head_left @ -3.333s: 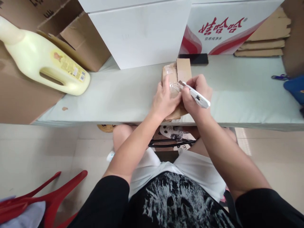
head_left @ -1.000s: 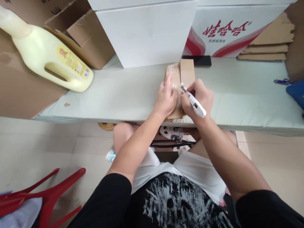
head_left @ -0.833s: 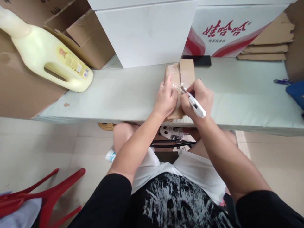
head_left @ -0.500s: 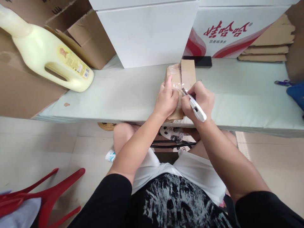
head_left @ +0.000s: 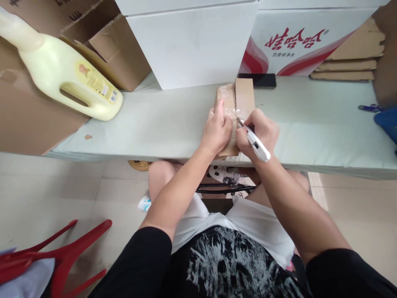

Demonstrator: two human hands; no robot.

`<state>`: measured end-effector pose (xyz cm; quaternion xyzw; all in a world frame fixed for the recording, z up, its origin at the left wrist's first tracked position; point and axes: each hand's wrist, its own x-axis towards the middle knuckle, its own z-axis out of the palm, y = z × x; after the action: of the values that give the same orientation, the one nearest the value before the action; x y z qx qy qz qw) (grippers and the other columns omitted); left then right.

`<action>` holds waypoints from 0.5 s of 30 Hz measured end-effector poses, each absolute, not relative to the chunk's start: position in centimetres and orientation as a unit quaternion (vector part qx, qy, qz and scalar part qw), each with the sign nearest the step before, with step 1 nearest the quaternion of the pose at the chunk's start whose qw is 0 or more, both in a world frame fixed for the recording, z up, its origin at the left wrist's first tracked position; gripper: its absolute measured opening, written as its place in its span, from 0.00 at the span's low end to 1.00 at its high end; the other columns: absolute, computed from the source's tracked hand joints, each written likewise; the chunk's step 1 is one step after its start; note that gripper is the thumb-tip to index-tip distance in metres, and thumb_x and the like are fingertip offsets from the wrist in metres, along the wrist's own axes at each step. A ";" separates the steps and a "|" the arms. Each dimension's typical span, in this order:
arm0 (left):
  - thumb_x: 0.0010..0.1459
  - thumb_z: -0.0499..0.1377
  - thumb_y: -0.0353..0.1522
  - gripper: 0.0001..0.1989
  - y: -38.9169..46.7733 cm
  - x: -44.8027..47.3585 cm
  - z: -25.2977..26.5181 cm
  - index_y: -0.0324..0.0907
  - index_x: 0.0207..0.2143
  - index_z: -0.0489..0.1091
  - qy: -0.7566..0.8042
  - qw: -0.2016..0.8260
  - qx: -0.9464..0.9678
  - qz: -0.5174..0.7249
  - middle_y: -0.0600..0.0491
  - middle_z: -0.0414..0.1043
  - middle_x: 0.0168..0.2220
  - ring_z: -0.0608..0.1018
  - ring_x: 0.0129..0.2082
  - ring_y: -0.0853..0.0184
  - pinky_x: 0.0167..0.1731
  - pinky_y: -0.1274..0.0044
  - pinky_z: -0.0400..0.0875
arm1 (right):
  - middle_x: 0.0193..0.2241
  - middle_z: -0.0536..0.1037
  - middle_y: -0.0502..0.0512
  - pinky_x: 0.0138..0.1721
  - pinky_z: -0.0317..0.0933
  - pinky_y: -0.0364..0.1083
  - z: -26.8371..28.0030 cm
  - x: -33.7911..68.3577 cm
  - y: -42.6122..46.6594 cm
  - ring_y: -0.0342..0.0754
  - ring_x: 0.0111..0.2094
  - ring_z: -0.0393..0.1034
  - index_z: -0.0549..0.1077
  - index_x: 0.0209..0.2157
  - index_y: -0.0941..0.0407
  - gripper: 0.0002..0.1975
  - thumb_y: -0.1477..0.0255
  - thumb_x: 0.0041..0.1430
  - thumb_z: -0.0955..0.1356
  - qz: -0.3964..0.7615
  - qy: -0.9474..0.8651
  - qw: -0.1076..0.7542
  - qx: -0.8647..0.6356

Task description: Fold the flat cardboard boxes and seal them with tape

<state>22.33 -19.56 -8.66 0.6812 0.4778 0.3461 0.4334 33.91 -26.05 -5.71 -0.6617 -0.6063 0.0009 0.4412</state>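
A small brown cardboard box with clear tape on it lies on the cloth-covered bench near its front edge. My left hand is closed around the box's left side, fingers along the top and side. In my right hand is a white utility knife, gripped with its tip against the taped seam at the box's middle. The right fingers lie over the box's right part and hide some of it.
Behind the box a black phone lies before large white cartons. A pale yellow jug stands at the left beside brown cartons. Flattened cardboard and a blue item are on the right. A red stool is on the floor.
The knife tip has shifted slightly along the seam toward me, and the knife's rear end has dipped a little. My left hand keeps its hold on the box.
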 end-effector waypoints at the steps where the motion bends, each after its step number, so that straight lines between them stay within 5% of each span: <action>1: 0.69 0.53 0.36 0.27 -19.6 22.4 -8.4 0.44 0.68 0.56 0.484 0.431 0.681 0.339 0.40 0.58 0.70 0.57 0.74 0.49 0.73 0.58 0.48 | 0.19 0.57 0.46 0.26 0.49 0.47 -5.7 33.9 -26.1 0.44 0.21 0.50 0.51 0.26 0.50 0.10 0.69 0.46 0.62 -0.002 -0.605 0.438 -0.665; 15: 0.69 0.54 0.41 0.26 -19.3 22.4 -9.2 0.51 0.67 0.56 0.468 0.449 0.671 0.360 0.46 0.59 0.70 0.57 0.73 0.50 0.73 0.57 0.50 | 0.18 0.57 0.45 0.26 0.50 0.47 -6.1 33.9 -26.3 0.44 0.21 0.49 0.51 0.24 0.50 0.10 0.71 0.43 0.62 -0.018 -0.596 0.466 -0.654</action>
<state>22.37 -19.31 -9.17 0.6711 0.4680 0.3597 0.4486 33.95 -26.32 -6.08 -0.6542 -0.5956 -0.0182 0.4658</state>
